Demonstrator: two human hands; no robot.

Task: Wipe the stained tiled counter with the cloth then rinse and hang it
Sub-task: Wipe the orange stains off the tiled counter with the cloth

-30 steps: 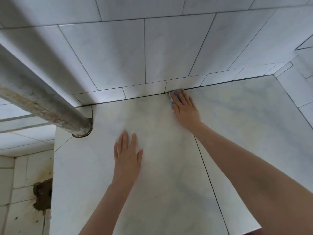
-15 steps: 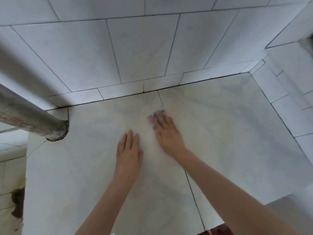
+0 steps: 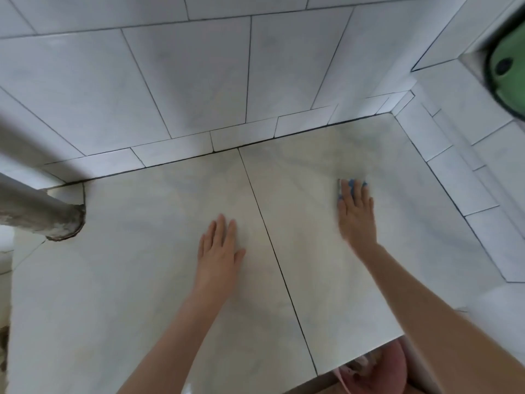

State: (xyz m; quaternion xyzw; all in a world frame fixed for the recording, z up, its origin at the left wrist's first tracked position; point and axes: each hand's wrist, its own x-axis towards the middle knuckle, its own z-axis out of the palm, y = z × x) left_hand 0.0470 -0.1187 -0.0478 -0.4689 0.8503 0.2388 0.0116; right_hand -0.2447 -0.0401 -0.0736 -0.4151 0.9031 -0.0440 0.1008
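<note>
The blue cloth (image 3: 351,184) lies on the right tile of the tabletop (image 3: 136,280), under the straight fingers of the right hand (image 3: 356,216), which presses it flat – only its edges show past the fingertips. The left hand (image 3: 220,247) rests palm-down, fingers straight, just left of the dark grout line, well apart from the cloth. A grey pipe (image 3: 37,214) meets the tabletop's left edge; a green object (image 3: 508,66) sits top right.
</note>
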